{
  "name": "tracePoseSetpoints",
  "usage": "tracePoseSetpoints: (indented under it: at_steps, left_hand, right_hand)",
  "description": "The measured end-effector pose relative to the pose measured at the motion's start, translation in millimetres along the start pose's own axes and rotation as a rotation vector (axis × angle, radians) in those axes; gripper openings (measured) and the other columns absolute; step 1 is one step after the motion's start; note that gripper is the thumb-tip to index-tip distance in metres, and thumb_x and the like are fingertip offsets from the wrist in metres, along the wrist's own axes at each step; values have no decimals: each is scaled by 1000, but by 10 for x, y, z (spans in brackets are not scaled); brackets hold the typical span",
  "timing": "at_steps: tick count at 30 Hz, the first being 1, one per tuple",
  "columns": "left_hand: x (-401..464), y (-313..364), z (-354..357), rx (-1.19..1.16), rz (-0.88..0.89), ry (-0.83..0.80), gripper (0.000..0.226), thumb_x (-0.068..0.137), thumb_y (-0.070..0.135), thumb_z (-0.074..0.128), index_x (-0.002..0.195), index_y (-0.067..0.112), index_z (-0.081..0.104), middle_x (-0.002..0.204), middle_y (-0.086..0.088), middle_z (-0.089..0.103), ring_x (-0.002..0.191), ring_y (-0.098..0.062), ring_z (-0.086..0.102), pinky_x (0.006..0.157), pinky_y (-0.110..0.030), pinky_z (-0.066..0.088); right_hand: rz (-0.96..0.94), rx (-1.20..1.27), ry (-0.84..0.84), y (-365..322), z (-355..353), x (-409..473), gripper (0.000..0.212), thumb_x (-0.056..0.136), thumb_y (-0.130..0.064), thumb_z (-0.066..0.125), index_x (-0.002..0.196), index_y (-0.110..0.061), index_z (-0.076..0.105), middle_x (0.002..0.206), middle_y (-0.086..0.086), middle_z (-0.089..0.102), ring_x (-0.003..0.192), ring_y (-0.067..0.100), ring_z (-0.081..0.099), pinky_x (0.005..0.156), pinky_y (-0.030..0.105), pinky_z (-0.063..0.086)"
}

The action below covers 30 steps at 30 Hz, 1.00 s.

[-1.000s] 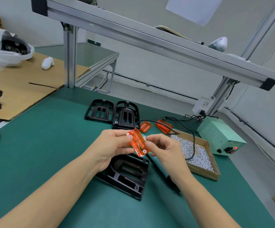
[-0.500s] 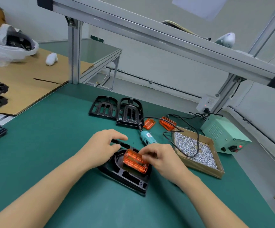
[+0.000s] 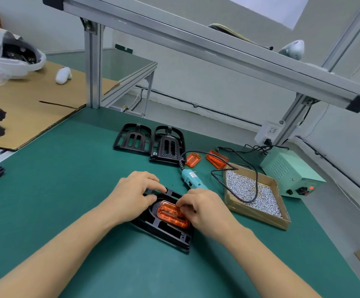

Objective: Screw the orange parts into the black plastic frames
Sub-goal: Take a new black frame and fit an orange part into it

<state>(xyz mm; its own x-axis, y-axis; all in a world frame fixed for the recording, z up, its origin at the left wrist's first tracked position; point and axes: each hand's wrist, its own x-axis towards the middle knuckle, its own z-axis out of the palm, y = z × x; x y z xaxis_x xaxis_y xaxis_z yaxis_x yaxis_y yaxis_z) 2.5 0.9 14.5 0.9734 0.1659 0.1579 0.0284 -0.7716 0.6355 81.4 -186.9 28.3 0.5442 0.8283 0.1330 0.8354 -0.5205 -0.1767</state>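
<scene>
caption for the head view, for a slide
Both hands seat an orange part into a black frame on the green bench.

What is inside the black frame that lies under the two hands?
An orange part sits in the recess of the black frame. The right hand covers its far right edge, so any screws there are hidden.

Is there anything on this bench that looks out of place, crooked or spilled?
Nothing looks spilled or damaged. One small oddity: the black cable of the turquoise electric screwdriver loops across the open cardboard box of screws and lies on the screws. The orange part sits in the black frame, not visibly askew.
</scene>
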Motion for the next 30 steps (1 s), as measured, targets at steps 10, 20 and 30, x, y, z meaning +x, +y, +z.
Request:
tracePoseSetpoints:
  at_steps: [10, 20, 30]
  left_hand:
    - [1, -54, 110, 157, -62, 133, 25, 91, 28, 56, 108, 43, 66, 118, 18, 54, 117, -9, 32, 92, -30, 24]
    - [-122, -21, 195, 171, 124, 332, 15, 87, 35, 62, 98, 34, 72, 105, 17, 56, 111, -10, 41, 90, -27, 14]
    - [-45, 54, 253, 291, 143, 60, 13, 88, 44, 58, 89, 44, 71, 112, 27, 39, 117, 1, 31, 101, -27, 10]
  right_hand:
    - [25, -32, 122, -17, 157, -8, 23, 96, -21, 52, 111, -20, 69, 103, 1, 61, 102, 20, 53, 79, 31, 39]
    - [128, 73, 348, 80, 96, -55, 19, 91, -18, 62, 107, -13, 70, 101, 2, 62, 98, 21, 56, 83, 31, 42]
    - [495, -117, 81, 287, 13, -210, 49, 92, -40, 55, 134, -20, 42, 123, 4, 49, 117, 23, 44, 89, 32, 41]
